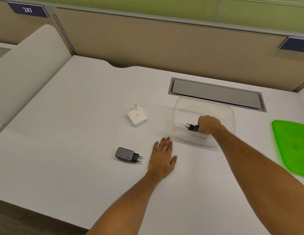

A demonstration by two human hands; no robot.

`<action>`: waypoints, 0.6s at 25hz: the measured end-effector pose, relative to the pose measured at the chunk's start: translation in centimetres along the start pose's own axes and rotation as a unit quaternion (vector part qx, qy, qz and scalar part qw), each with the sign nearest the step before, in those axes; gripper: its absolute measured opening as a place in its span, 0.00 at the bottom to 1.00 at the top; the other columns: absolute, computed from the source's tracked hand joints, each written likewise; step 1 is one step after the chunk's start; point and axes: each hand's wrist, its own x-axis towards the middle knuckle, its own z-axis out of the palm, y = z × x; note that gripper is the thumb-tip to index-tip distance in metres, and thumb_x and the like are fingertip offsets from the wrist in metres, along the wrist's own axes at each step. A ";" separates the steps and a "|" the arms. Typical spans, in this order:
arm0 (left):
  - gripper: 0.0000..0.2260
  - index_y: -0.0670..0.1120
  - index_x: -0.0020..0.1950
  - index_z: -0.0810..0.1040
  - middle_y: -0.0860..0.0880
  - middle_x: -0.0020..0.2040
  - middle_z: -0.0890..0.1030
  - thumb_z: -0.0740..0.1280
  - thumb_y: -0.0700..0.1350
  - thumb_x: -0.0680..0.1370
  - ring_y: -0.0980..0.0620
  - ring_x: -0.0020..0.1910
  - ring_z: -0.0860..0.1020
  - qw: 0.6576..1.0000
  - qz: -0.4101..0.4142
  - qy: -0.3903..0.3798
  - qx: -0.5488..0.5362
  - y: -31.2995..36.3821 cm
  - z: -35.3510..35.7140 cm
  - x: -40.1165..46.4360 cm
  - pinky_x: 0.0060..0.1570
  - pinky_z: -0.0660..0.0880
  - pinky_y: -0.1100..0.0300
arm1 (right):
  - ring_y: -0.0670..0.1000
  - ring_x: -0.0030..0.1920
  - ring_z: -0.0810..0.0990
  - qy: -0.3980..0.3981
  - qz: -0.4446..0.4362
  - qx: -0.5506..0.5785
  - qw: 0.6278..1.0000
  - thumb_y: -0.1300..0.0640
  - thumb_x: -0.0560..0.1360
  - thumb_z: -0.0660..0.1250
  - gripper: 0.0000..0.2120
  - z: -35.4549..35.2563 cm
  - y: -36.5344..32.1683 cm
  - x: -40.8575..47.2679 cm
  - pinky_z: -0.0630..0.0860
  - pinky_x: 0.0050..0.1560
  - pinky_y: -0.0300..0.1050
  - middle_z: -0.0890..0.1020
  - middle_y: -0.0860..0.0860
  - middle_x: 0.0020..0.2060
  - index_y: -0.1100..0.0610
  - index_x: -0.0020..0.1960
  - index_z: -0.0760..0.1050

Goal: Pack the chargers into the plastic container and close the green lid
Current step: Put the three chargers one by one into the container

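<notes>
Chargers: one black (192, 127) sits inside the container (231, 116), held in the right hand's (209, 123) closed grip. Left hand (162, 156) lies flat, fingers spread, on open table (71, 133) between the grey charger (126, 155) and container; lid (293, 146) rests at the right edge.

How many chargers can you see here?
3: a white charger and a dark charger lie on the desk; a black charger is in the right hand inside the container.

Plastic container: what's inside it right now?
Inside the plastic container: a black charger, gripped by the right hand. That hand covers the charger's body and some floor.
</notes>
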 end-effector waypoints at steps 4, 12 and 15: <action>0.29 0.43 0.76 0.52 0.46 0.79 0.52 0.46 0.57 0.78 0.48 0.77 0.48 1.000 0.000 -0.002 -0.002 0.0 -0.1 0.0 0.75 0.40 0.48 | 0.54 0.38 0.78 -0.043 -0.031 0.021 0.998 0.49 0.68 0.66 0.11 -0.8 -0.4 0.0 0.71 0.34 0.41 0.80 0.51 0.37 0.54 0.45 0.79; 0.30 0.44 0.76 0.50 0.46 0.79 0.51 0.45 0.57 0.78 0.48 0.77 0.46 1.000 -0.003 -0.005 -0.004 0.0 -0.2 -0.1 0.75 0.40 0.49 | 0.57 0.47 0.80 0.115 -0.008 0.082 0.990 0.42 0.72 0.67 0.20 -4.9 -3.0 -0.7 0.75 0.46 0.48 0.83 0.55 0.48 0.57 0.53 0.78; 0.30 0.43 0.76 0.49 0.46 0.79 0.50 0.46 0.57 0.79 0.48 0.77 0.45 1.000 -0.004 -0.012 -0.011 0.1 -0.3 -0.1 0.75 0.41 0.49 | 0.59 0.46 0.81 0.281 -0.076 0.028 0.956 0.50 0.74 0.64 0.15 -6.5 -7.1 -2.6 0.75 0.46 0.49 0.83 0.56 0.48 0.58 0.55 0.77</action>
